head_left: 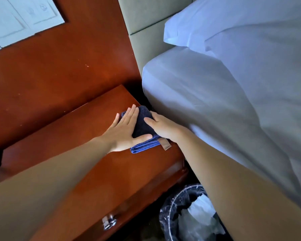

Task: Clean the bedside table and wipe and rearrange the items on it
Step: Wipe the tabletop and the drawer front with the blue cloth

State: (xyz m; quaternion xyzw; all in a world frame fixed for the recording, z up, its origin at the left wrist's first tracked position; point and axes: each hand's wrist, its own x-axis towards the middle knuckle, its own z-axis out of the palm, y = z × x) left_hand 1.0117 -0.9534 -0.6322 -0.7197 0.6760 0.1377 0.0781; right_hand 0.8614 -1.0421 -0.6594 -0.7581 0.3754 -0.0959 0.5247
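The left hand (124, 129) lies flat on a folded dark blue towelling cloth (142, 126). Its fingers are straight and spread, pressing down rather than gripping. The right hand (161, 126) meets the cloth from the other side with its thumb across the top. Its remaining fingers are hidden behind the hand, so I cannot tell whether they grip the cloth.

The cloth sits under both palms at the bed-side edge of the glossy reddish-brown wooden bedside table (94, 153). A small tan tag (164, 143) pokes out just below the right wrist. Bare tabletop stretches away from the left fingertips.

Wiping the top looks to be under way. The items to be wiped and rearranged do not show here, so that part probably remains. Below the right forearm stands a plastic-lined waste bin (169, 211).
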